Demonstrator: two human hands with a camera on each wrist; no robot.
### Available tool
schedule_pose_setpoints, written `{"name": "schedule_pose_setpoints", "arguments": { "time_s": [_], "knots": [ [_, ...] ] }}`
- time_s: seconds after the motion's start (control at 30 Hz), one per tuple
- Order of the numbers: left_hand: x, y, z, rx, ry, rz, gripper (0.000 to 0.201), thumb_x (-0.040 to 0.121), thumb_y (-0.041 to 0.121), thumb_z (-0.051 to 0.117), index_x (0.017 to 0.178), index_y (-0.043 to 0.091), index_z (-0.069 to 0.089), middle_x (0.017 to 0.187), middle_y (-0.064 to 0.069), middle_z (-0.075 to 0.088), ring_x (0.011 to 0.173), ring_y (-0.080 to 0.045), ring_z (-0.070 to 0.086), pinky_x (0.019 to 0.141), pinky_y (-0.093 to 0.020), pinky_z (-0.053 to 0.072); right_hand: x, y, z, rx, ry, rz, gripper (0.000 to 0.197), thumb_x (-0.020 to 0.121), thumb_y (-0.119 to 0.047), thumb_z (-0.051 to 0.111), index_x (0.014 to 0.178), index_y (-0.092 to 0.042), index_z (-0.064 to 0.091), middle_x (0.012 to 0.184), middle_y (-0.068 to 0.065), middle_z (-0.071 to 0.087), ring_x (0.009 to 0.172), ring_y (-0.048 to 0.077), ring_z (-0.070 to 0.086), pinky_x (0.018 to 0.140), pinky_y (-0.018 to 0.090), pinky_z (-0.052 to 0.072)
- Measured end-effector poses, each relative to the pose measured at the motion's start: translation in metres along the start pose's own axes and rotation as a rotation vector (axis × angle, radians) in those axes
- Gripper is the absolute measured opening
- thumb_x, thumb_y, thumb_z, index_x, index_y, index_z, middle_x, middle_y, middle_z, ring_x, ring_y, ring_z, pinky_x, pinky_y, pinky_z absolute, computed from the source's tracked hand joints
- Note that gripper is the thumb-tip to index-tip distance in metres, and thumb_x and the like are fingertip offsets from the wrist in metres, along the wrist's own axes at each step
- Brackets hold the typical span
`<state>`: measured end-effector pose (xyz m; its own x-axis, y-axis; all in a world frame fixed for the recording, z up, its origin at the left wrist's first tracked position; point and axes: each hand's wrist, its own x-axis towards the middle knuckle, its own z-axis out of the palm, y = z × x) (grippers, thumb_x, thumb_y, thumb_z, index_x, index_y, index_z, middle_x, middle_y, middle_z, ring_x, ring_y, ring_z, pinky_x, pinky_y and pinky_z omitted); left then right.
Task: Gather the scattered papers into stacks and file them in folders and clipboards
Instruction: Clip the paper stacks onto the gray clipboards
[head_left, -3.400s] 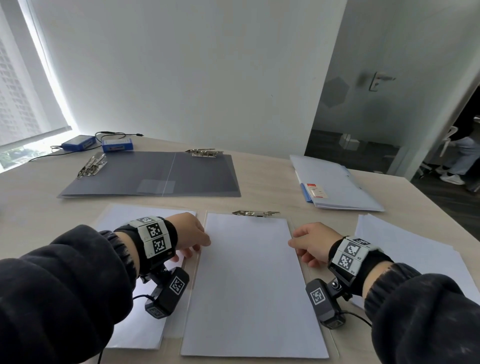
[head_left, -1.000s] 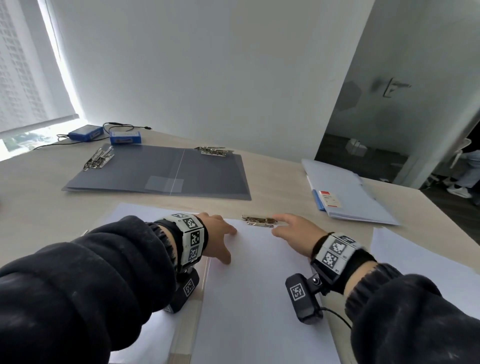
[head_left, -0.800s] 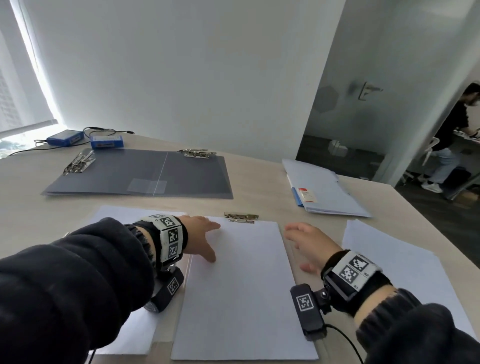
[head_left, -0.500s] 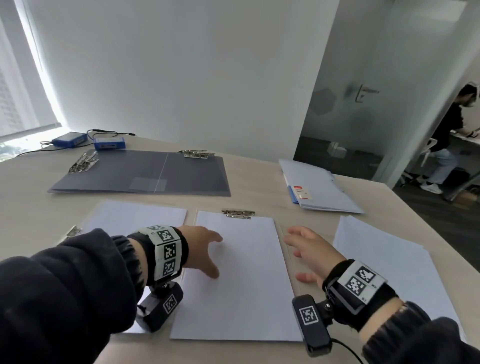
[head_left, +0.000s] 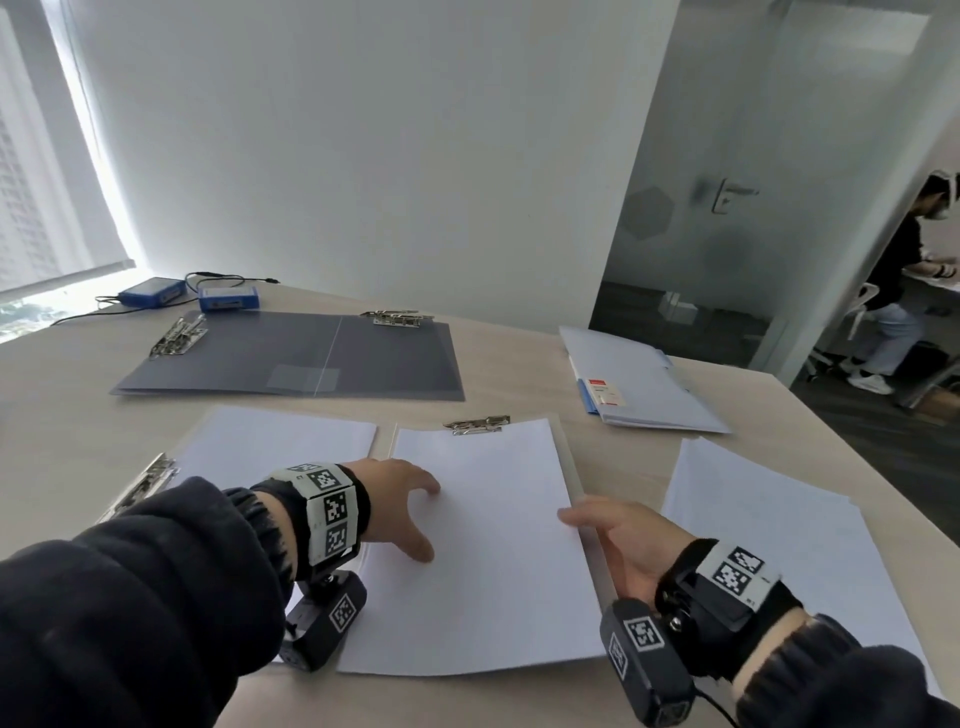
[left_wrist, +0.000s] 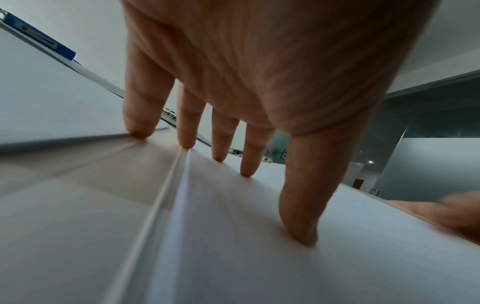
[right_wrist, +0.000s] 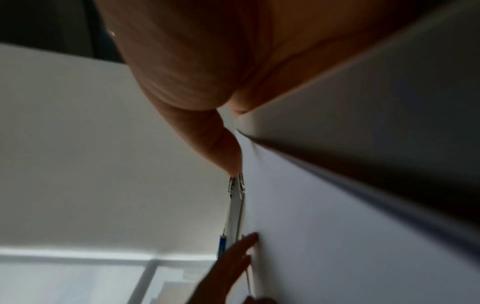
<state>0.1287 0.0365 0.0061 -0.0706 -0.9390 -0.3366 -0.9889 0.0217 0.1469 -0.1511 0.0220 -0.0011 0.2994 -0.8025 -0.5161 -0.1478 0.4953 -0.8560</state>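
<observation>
On the tabletop (head_left: 519, 374), the left hand (head_left: 400, 506) presses spread, straight fingers on the left side of the clipped paper stack (head_left: 483, 545). The right hand (head_left: 618, 535) pinches the stack's right edge, thumb on top. A loose paper pile (head_left: 779, 525) lies just right. The far folder's (head_left: 639, 384) red label is unreadable.

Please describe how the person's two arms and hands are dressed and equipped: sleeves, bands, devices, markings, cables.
Both arms wear dark sleeves with ribbed cuffs. The left hand and right hand are bare. Each wrist carries a black strap with a white band printed with square black-and-white codes. Under each wrist hangs a small black camera block with its own square code. A thin black cable leaves the right block.
</observation>
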Motion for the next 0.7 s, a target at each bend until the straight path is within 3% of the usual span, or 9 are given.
{"name": "schedule_pose_setpoints", "arguments": {
  "time_s": [0.07, 0.17, 0.23, 0.33, 0.4, 0.53, 0.6, 0.7],
  "knots": [
    [0.000, 0.000, 0.001, -0.014, 0.015, -0.009, 0.084, 0.064, 0.067, 0.074, 0.138, 0.046, 0.042, 0.147, 0.018, 0.040, 0.129, -0.015, 0.048, 0.105, -0.037, 0.042, -0.003, 0.006, 0.003, -0.064, -0.085, -0.077, 0.038, 0.096, 0.004, 0.050, 0.126, -0.016, 0.061, 0.118, 0.012, 0.073, 0.110, 0.035, 0.068, 0.096, 0.048, 0.053],
    [0.000, -0.001, 0.001, -0.103, 0.073, -0.007, 0.074, 0.069, 0.061, 0.075, 0.135, 0.043, 0.047, 0.146, 0.015, 0.043, 0.124, -0.014, 0.051, 0.104, -0.036, 0.044, -0.005, 0.010, 0.003, -0.076, -0.137, -0.182, 0.052, 0.094, 0.012, 0.047, 0.131, -0.024, 0.057, 0.120, 0.009, 0.073, 0.111, 0.033, 0.069, 0.096, 0.049, 0.054],
    [-0.003, -0.002, -0.003, -0.200, 0.144, 0.001, 0.064, 0.078, 0.056, 0.072, 0.135, 0.040, 0.049, 0.147, 0.013, 0.042, 0.126, -0.014, 0.050, 0.107, -0.033, 0.041, -0.004, 0.007, 0.000, -0.074, -0.093, -0.280, 0.052, 0.094, 0.012, 0.048, 0.130, -0.023, 0.058, 0.118, 0.006, 0.074, 0.110, 0.029, 0.069, 0.095, 0.046, 0.053],
    [-0.009, 0.001, -0.014, -0.296, 0.293, 0.030, 0.052, 0.086, 0.049, 0.068, 0.134, 0.037, 0.051, 0.143, 0.011, 0.046, 0.126, -0.014, 0.050, 0.106, -0.031, 0.039, -0.003, -0.001, -0.011, -0.061, -0.011, -0.420, 0.055, 0.094, 0.014, 0.046, 0.129, -0.026, 0.059, 0.116, 0.001, 0.075, 0.103, 0.021, 0.072, 0.085, 0.035, 0.055],
    [-0.013, 0.005, -0.025, -0.369, 0.408, 0.065, 0.040, 0.088, 0.044, 0.067, 0.125, 0.036, 0.056, 0.130, 0.011, 0.054, 0.111, -0.010, 0.056, 0.096, -0.028, 0.044, -0.002, -0.006, -0.023, -0.003, 0.012, -0.478, 0.059, 0.093, 0.014, 0.045, 0.133, -0.028, 0.058, 0.120, 0.003, 0.073, 0.104, 0.024, 0.071, 0.087, 0.038, 0.055],
    [-0.020, 0.016, -0.042, -0.589, 0.535, 0.117, 0.005, 0.090, 0.033, 0.063, 0.089, 0.029, 0.067, 0.086, 0.011, 0.068, 0.073, -0.005, 0.061, 0.072, -0.025, 0.048, -0.002, -0.016, -0.048, 0.126, 0.061, -0.579, 0.063, 0.093, 0.014, 0.043, 0.137, -0.029, 0.056, 0.126, 0.005, 0.070, 0.108, 0.027, 0.070, 0.094, 0.040, 0.056],
    [-0.023, 0.023, -0.043, -0.692, 0.506, 0.139, 0.019, 0.091, 0.033, 0.061, 0.078, 0.023, 0.069, 0.071, 0.008, 0.070, 0.058, -0.005, 0.061, 0.062, -0.023, 0.049, -0.003, -0.020, -0.059, 0.173, 0.105, -0.611, 0.061, 0.095, 0.012, 0.042, 0.136, -0.032, 0.057, 0.127, 0.004, 0.070, 0.113, 0.029, 0.068, 0.100, 0.047, 0.052],
    [-0.024, 0.032, -0.034, -0.745, 0.415, 0.138, 0.039, 0.094, 0.041, 0.058, 0.070, 0.013, 0.070, 0.061, 0.002, 0.068, 0.050, -0.006, 0.057, 0.055, -0.019, 0.045, -0.001, -0.021, -0.073, 0.302, 0.174, -0.629, 0.057, 0.097, 0.009, 0.040, 0.123, -0.036, 0.064, 0.119, 0.000, 0.073, 0.100, 0.022, 0.073, 0.083, 0.040, 0.060]
  ]
}}
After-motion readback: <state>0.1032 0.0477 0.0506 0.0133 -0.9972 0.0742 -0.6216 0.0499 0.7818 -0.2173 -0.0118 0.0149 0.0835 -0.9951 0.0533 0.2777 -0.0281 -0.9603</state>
